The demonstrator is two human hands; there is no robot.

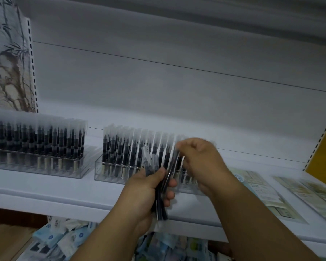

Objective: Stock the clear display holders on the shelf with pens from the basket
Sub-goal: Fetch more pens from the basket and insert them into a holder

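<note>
In front of the white shelf, the left hand has its grip curled tight round a bundle of dark pens in clear plastic sleeves, thumb across the front, the bundle standing roughly upright with its lower ends poking out below the palm. Just to its right, the right hand is blurred; its fingertips appear pinched together on the top of one sleeved pen at the edge of that bundle, though the blur leaves the exact hold uncertain.

Directly behind both hands stands a clear rectangular acrylic display holder on the shelf, packed with rows of upright dark pens in frosted sleeves; its right end is hidden by the hands. Apart from it, to the left, a second clear holder is likewise full of upright pens.

On the shelf to the right lie flat pale green printed packets. A bamboo ink-painting panel stands at the far left beside the slotted upright. Below the shelf edge sits a jumble of blue and white packaged goods.
</note>
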